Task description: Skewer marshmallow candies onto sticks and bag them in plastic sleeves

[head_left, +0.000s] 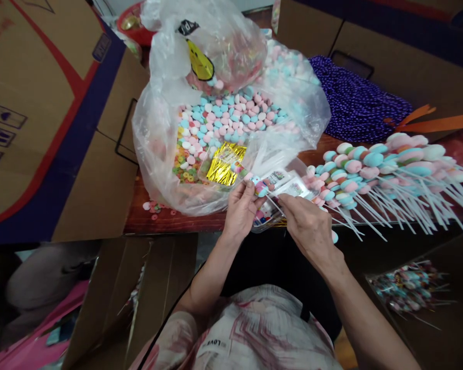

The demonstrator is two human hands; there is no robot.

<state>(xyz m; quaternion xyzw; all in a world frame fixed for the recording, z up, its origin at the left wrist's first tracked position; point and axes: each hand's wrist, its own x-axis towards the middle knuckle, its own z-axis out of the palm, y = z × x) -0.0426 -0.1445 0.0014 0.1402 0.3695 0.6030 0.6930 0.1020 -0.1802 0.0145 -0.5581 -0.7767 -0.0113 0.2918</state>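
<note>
My left hand [241, 208] pinches the candy end of a candy skewer [261, 188], colourful pieces on a thin white stick. My right hand [308, 221] has its fingers closed round the lower stick. Just behind the hands lie gold twist ties [227, 163] in a clear box. A clear plastic container [293, 186] with printed labels sits partly hidden under my hands. Farther back, a large clear plastic bag [154, 174] lies open, holding pink, blue and white candies [231, 113] and small ring candies [189, 172].
Many finished-looking candy skewers [370, 164] are piled at the table's right edge. Purple bead strings [358, 103] lie behind them. Cardboard boxes [116, 103] stand left and at the back right [409, 61]. Below right, an open box holds wrapped skewers [409, 285]. Loose candies [154, 208] lie near the left edge.
</note>
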